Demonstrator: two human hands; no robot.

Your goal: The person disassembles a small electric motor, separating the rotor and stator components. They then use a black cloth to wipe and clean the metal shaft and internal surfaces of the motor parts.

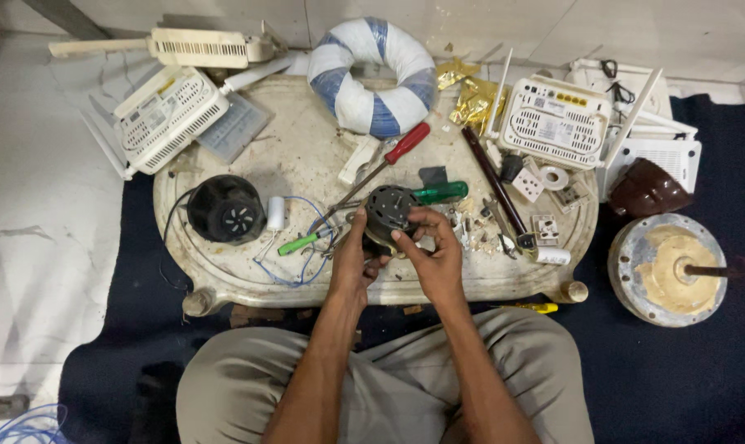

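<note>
Taking the small dark motor (386, 212) as the landmark, the scene is running as follows. Far to its upper left, a white router (168, 117) is lying at the edge of the worn oval surface (306, 168). Directly left of the motor, a black round fan housing (225, 210) is sitting with a white capacitor (275, 213) just beside it and blue wires (306, 267) trailing from it towards the motor. A green-handled tool (298, 243) is lying just left of the motor.

The left hand (352, 263) is cupping the motor from below and to the left, its grip closing on the casing. The motor is being held just over the front middle of the surface. The right hand (434, 251) is pinching the motor's right side, thumb and fingers closing on it.

Above the motor, a red-handled screwdriver (393, 156) is slanting towards a blue-and-white wrapped ring (372, 76). A green-handled screwdriver (440, 192) is poking out right beside the motor. Further right, another white router (555, 122) is resting, and far right a round metal disc (668, 270) is lying on the dark mat (676, 378).
</note>
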